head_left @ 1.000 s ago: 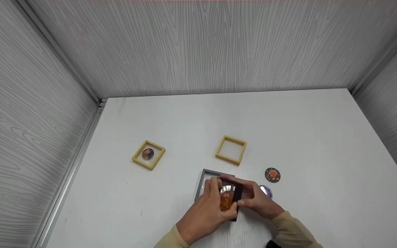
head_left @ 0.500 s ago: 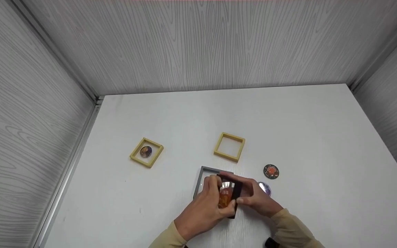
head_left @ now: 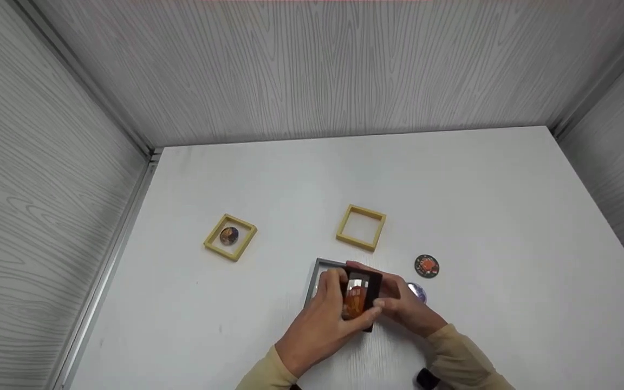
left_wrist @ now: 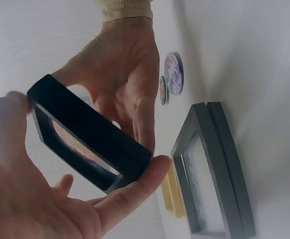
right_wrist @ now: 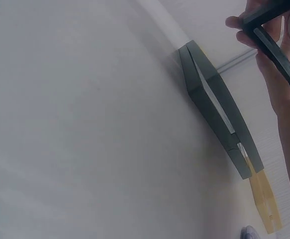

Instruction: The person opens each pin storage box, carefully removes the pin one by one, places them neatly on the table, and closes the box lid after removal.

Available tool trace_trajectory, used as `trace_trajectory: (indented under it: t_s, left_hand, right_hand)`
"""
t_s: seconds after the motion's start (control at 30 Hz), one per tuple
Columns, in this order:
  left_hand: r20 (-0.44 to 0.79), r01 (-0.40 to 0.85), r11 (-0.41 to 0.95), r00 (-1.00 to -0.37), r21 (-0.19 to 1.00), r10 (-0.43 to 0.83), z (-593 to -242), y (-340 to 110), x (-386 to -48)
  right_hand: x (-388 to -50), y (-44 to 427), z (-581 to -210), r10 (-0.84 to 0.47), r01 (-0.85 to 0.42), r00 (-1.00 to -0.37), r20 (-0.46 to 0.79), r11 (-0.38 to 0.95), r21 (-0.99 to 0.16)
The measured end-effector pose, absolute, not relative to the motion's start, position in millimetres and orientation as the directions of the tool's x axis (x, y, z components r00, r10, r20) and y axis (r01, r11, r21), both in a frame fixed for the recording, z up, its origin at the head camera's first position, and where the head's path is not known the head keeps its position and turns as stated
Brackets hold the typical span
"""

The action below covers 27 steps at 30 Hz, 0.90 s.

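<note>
- Head view: left hand and right hand clamp thumbs and fingers on the black frame, raised just beside the grey frame.
- Work looks partway along: an orange-and-silver piece shows inside the black frame, and a dark round badge inside the yellow frame left of the grey one.
- Apparently left: the second yellow frame, beyond the grey, shows no badge; purple badge and red-black badge lie loose to its right.
- Frames: square, smooth, plastic-looking; the grey rim is seamed. Badges: round, glossy purple.
</note>
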<state>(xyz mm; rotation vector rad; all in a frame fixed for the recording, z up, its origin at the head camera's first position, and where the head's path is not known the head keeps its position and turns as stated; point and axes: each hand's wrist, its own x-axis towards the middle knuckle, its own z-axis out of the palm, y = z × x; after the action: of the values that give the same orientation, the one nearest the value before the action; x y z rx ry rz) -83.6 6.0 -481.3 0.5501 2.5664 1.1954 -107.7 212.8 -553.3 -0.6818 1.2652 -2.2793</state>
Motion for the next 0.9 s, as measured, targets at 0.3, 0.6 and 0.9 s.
trace_trajectory:
  t_s: [0.3,0.6,0.9]
  left_hand:
    - [-0.049,0.260,0.565,-0.880,0.783,0.473,-483,6,-82]
    - [-0.123,0.157,0.531,-0.883,0.833,0.453,-479,1,-91]
    - [-0.162,0.101,0.538,-0.893,0.837,0.419,-481,-4,-105]
  right_hand:
    - [-108,216,-552,-0.568,0.049,-0.789,0.234,-0.438,-0.897]
    - [-107,224,-555,-0.592,0.213,-0.795,0.131,-0.475,-0.854]
    - [-110,218,-551,-0.556,0.263,-0.831,-0.010,-0.377,-0.888]
